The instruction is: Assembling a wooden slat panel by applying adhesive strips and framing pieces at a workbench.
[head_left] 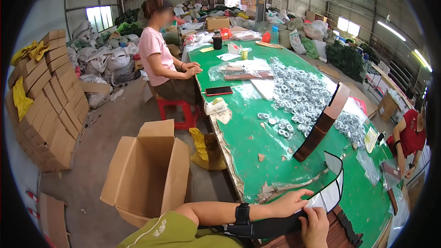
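Note:
A long, bendy strip with a white face and black edging [334, 186] curves up from the near edge of the green table [255, 149]. My left hand [290, 203], with a black band on its wrist, lies across its near end, fingertips closed on the edge. My right hand [315, 226] pinches the same strip just nearer to me, beside the left fingers. Below my hands is a stack of dark brown, ribbed strips [337, 229], partly hidden by my hands. Another strip, brown and black [318, 131], stands curved on edge farther across the table.
Many small metal rings in clear wrap [301, 93] cover the table's middle. An open carton [147, 174] stands on the floor to the left, below stacked cartons [50, 110]. A person in pink [156, 53] sits at the left side; another in red [408, 133] works at the right.

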Action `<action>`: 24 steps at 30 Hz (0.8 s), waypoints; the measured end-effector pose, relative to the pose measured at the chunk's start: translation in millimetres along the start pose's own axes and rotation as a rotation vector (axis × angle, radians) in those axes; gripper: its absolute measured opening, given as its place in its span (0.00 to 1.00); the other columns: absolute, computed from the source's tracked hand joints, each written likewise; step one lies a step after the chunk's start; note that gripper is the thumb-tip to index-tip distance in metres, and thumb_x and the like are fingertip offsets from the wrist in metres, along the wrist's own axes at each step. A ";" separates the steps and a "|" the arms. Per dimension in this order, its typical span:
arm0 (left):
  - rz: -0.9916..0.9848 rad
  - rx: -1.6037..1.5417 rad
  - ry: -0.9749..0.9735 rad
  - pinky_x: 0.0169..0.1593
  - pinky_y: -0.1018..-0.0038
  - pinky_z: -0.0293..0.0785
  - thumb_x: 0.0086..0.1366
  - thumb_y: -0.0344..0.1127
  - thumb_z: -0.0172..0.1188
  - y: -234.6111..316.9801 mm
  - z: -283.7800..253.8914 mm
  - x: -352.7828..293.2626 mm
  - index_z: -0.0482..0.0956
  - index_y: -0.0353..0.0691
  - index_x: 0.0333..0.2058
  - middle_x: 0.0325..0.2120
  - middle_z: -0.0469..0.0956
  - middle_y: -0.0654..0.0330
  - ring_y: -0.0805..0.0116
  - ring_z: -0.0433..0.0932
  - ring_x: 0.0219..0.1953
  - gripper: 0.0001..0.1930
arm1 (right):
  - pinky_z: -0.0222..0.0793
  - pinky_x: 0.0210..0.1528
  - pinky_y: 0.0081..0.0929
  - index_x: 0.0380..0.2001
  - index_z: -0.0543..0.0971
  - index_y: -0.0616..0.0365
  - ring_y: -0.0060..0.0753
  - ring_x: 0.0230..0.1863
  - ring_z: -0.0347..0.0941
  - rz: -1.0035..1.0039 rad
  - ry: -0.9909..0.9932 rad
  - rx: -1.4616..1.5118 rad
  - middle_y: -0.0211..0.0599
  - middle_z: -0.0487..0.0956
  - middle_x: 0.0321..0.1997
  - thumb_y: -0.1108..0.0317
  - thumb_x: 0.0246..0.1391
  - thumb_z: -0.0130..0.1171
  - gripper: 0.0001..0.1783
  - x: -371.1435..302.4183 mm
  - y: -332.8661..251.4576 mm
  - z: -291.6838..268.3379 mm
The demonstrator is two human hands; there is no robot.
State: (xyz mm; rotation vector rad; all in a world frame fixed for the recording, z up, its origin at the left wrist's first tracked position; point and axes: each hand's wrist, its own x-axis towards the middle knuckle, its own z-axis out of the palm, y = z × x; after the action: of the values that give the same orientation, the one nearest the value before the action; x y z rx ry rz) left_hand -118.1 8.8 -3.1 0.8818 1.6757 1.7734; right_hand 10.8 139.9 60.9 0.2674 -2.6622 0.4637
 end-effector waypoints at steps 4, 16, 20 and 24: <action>-0.053 -0.012 -0.039 0.35 0.75 0.69 0.70 0.33 0.54 6.3 3.9 0.9 0.68 0.36 0.61 0.28 0.77 0.61 0.78 0.73 0.31 0.22 | 0.74 0.44 0.39 0.44 0.78 0.58 0.51 0.44 0.76 0.004 0.001 -0.009 0.47 0.77 0.43 0.73 0.54 0.64 0.14 -0.1 4.1 0.4; -0.255 0.310 0.233 0.47 0.64 0.75 0.68 0.32 0.54 -73.7 -31.3 45.6 0.68 0.37 0.61 0.44 0.79 0.48 0.54 0.79 0.44 0.23 | 0.72 0.40 0.28 0.36 0.76 0.60 0.32 0.36 0.75 0.549 0.125 0.513 0.35 0.79 0.36 0.77 0.55 0.66 0.08 -19.1 36.6 -31.3; 0.214 0.565 0.340 0.57 0.60 0.72 0.64 0.33 0.59 -51.5 -11.6 29.8 0.68 0.39 0.61 0.57 0.70 0.47 0.49 0.73 0.57 0.26 | 0.65 0.39 0.18 0.44 0.66 0.57 0.19 0.38 0.68 0.681 0.152 0.469 0.27 0.68 0.38 0.83 0.46 0.63 0.23 -41.1 84.8 -33.8; 0.626 0.924 -0.051 0.68 0.51 0.60 0.59 0.38 0.66 -12.7 9.3 6.8 0.67 0.36 0.61 0.68 0.58 0.46 0.45 0.58 0.70 0.32 | 0.70 0.51 0.27 0.51 0.73 0.62 0.32 0.49 0.73 0.766 0.118 0.447 0.38 0.75 0.51 0.84 0.46 0.60 0.25 -46.5 97.3 -39.6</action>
State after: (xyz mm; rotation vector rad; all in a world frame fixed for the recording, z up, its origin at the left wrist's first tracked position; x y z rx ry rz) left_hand -116.0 21.0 -15.0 1.9966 2.3830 1.1975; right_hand 42.2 249.5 47.3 -0.6619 -2.4292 1.2589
